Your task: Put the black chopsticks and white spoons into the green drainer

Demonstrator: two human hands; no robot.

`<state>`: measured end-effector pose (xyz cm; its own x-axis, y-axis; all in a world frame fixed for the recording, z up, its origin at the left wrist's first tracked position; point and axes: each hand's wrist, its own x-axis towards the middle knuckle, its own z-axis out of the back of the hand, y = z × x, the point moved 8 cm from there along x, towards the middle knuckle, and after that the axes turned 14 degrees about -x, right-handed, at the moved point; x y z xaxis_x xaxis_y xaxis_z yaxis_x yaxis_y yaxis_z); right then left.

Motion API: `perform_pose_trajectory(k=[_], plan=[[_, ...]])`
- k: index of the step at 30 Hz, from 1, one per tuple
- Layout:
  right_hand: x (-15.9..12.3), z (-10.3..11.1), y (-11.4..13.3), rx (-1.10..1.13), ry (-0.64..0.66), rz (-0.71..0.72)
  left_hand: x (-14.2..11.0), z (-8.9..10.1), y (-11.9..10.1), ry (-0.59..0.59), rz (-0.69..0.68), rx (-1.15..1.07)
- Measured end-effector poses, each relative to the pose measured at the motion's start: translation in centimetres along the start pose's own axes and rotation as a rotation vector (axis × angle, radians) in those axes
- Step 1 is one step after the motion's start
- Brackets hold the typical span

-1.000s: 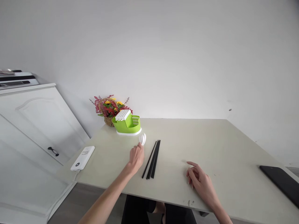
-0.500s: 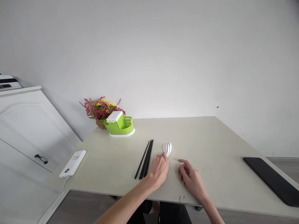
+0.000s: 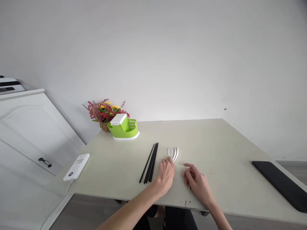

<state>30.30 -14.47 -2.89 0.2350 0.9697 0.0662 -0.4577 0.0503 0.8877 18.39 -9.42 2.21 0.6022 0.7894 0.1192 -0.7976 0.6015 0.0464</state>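
White spoons (image 3: 170, 151) lie fanned on the table with their bowls pointing away from me. My left hand (image 3: 166, 174) is closed over their handles, and the fingers hide where it grips. Just left of that hand is a bundle of black chopsticks (image 3: 151, 163), one lying slightly apart from the others. My right hand (image 3: 196, 182) rests on the tabletop to the right of the spoons, holding nothing. Its index finger is stretched out and the other fingers are loosely bent.
A green and white cutlery holder (image 3: 123, 129) stands at the back left, before a wicker basket of flowers (image 3: 105, 127). A white power bank (image 3: 77, 167) with a cable lies on the left. At the right edge is a black flat pad (image 3: 279, 183). A white cabinet (image 3: 31, 127) adjoins the table.
The spoon bowls have spread farther apart, the rightmost shifting to the right under my left hand. My right hand keeps its pose. The whole view has shifted slightly.
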Motion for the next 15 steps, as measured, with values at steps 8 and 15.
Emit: perform_pose_trajectory(k=[8,15], plan=[[-0.10,0.14,0.29,-0.006,-0.004,-0.014,-0.02,0.21,-0.49,-0.034,0.021,0.031],[-0.06,0.21,0.26,-0.016,-0.003,-0.017,-0.23,0.84,-0.60,-0.044,-0.018,0.048]])
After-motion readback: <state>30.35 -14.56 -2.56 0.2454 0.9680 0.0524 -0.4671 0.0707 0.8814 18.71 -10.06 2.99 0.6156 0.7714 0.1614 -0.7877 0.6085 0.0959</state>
